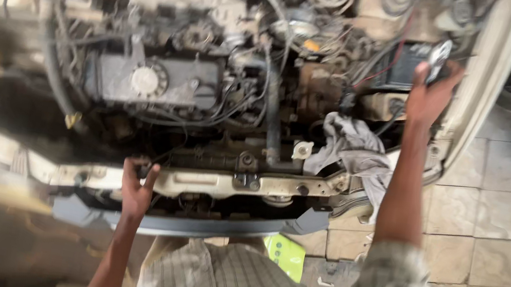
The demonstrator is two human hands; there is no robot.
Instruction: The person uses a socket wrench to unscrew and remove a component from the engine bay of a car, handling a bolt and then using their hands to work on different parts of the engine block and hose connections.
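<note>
Left hand (138, 188) grips front crossmember (208, 184); right hand (431, 93) clasps metal tool (439, 56)

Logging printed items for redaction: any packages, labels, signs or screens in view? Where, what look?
Package: flat green-yellow packet with dark print, on the floor under the front bumper, beside the person's torso.
Label: small orange-yellow patch deep in the engine bay, right of the engine; too blurred to tell more.
No signs or screens.

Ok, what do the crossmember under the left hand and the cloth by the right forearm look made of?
The crossmember looks like painted sheet metal: pale, chipped, grimy, with bolts and stamped holes. The left hand grips its front edge. The cloth looks like soft woven fabric, grey-white, crumpled in folds, dull. The right hand holds a small shiny object, probably metal; blur leaves it uncertain.
</note>
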